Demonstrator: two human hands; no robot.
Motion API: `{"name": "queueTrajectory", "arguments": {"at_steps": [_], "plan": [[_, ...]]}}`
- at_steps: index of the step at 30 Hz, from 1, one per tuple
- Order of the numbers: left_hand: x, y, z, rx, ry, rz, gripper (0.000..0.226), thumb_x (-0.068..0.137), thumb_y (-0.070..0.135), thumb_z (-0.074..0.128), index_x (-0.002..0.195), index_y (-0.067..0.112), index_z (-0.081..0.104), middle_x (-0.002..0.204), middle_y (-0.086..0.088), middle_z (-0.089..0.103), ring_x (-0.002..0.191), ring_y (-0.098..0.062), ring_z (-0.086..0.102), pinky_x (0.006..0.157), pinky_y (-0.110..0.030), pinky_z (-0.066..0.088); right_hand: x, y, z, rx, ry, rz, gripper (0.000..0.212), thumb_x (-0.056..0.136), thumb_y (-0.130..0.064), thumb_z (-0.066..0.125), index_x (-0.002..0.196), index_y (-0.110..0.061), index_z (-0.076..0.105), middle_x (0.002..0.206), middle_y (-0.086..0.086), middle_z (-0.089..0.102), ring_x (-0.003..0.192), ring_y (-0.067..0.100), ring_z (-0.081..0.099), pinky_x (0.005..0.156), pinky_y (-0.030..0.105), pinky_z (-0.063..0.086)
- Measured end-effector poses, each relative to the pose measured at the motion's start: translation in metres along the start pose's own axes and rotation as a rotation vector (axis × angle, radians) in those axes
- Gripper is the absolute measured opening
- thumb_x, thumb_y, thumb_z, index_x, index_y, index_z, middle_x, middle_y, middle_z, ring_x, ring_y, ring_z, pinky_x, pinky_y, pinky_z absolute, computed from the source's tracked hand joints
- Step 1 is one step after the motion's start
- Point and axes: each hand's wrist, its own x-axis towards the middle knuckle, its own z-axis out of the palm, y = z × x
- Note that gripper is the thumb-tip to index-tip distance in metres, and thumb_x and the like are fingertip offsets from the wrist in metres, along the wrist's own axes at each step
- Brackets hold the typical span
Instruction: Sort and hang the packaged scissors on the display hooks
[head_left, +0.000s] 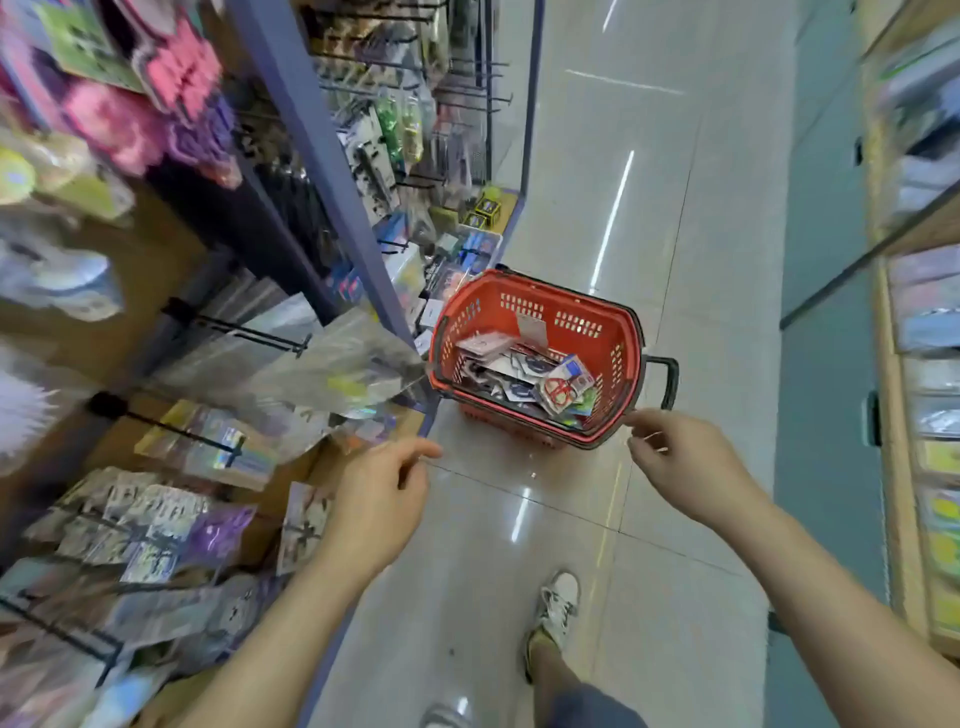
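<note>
Shop aisle: glossy tiled floor (649, 208), display rack on the left w/ black hooks (244, 327), many already carrying pkts. Shelving on the right is too blurred to read.

Both hands are out front over the floor, empty. Left hand (379, 499): fingers loosely bent, thumb near forefinger, nothing between them. Right hand (685, 467): fingers loosely bent too, tips just beside the near rim of the red basket (519, 306); touching or not, can't tell. The basket stands on the floor by the foot of the rack, black handle (667, 382) on its right side. Inside is a loose heap of packaged scissors (498, 364), overlapping at all angles. A red-handled pack (563, 387) lies on top at the near right, closest to the right hand.

Step in hand, as I read it: fetch the next pack.
- Take a top pack first, e.g. the red-handled one.
- Pinch it by the card edge, not the blister, so the heap below doesn't drag up w/ it.
- Better to sort at the basket: right hand picks, left hand collects same-type packs. Fewer trips.
- Get the hang hole uppermost before turning to the hooks.
- Match each pack to a hook w/ the same product.
</note>
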Motion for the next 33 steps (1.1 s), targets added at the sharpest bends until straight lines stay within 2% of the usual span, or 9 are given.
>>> {"name": "queueTrajectory", "arguments": {"at_steps": [4,9,13,17,21,25,28,31,33], "plan": [[0.057,0.000,0.070,0.033,-0.160,-0.050,0.033,0.086,-0.004,0.057,0.101,0.021,0.072,0.086,0.009,0.061,0.073,0.000,0.055,0.066,-0.006,0.038,0.043,0.060,0.018,0.172,-0.013,0.259,0.034,0.094,-0.013,0.058,0.127,-0.015,0.064,0.116,0.007,0.068,0.092,0.019,0.060,0.080,0.025,0.041],[0.138,-0.019,0.145,0.049,-0.254,-0.141,0.028,0.090,0.003,0.055,0.102,0.022,0.072,0.097,0.005,0.068,0.091,-0.015,0.061,0.084,-0.028,0.047,0.110,0.104,0.047,0.311,0.014,0.425,0.040,0.096,-0.013,0.058,0.136,-0.013,0.056,0.123,0.009,0.064,0.094,0.019,0.056,0.083,0.026,0.040],[0.204,-0.041,0.193,0.037,-0.297,-0.200,0.026,0.092,0.004,0.053,0.106,0.017,0.072,0.099,0.000,0.071,0.098,-0.021,0.065,0.086,-0.030,0.048,0.177,0.122,0.077,0.366,0.028,0.484,0.043,0.097,-0.019,0.058,0.139,-0.014,0.051,0.130,0.009,0.062,0.097,0.019,0.057,0.084,0.026,0.039],[0.281,-0.068,0.240,0.073,-0.354,-0.207,0.029,0.092,0.006,0.053,0.114,0.016,0.070,0.113,-0.005,0.072,0.107,-0.025,0.064,0.092,-0.036,0.049,0.250,0.136,0.114,0.382,0.004,0.544,0.050,0.096,-0.023,0.060,0.144,-0.016,0.047,0.134,0.004,0.062,0.119,0.024,0.060,0.090,0.024,0.041],[0.361,-0.100,0.293,0.173,-0.451,-0.222,0.030,0.094,0.009,0.052,0.120,0.012,0.066,0.122,-0.008,0.067,0.114,-0.029,0.060,0.089,-0.031,0.044,0.329,0.154,0.163,0.365,-0.049,0.569,0.053,0.098,-0.026,0.059,0.147,-0.016,0.041,0.138,0.012,0.059,0.126,0.031,0.055,0.095,0.030,0.041],[0.422,-0.140,0.362,0.240,-0.587,-0.346,0.027,0.096,0.019,0.052,0.114,0.002,0.063,0.121,-0.020,0.064,0.114,-0.036,0.058,0.087,-0.034,0.043,0.393,0.181,0.227,0.426,-0.145,0.645,0.063,0.098,-0.031,0.058,0.153,-0.018,0.028,0.125,0.013,0.063,0.111,0.035,0.062,0.085,0.034,0.044],[0.450,-0.172,0.413,0.255,-0.690,-0.466,0.040,0.097,0.030,0.053,0.119,-0.003,0.059,0.123,-0.025,0.062,0.115,-0.038,0.057,0.090,-0.035,0.045,0.432,0.209,0.275,0.494,-0.198,0.763,0.070,0.098,-0.032,0.060,0.153,-0.012,0.022,0.142,0.017,0.052,0.124,0.037,0.054,0.096,0.035,0.041],[0.467,-0.203,0.455,0.194,-0.704,-0.629,0.052,0.094,0.041,0.058,0.123,-0.002,0.055,0.126,-0.020,0.061,0.116,-0.036,0.058,0.092,-0.035,0.046,0.463,0.236,0.320,0.588,-0.206,0.843,0.071,0.092,-0.034,0.067,0.147,-0.012,0.028,0.135,0.010,0.057,0.120,0.034,0.058,0.103,0.039,0.045],[0.474,-0.222,0.476,0.107,-0.628,-0.726,0.052,0.089,0.045,0.067,0.115,0.001,0.058,0.115,-0.021,0.066,0.103,-0.035,0.064,0.080,-0.034,0.050,0.474,0.250,0.347,0.683,-0.184,0.884,0.077,0.086,-0.039,0.072,0.145,-0.014,0.030,0.128,0.007,0.061,0.114,0.030,0.061,0.104,0.044,0.047]]}}
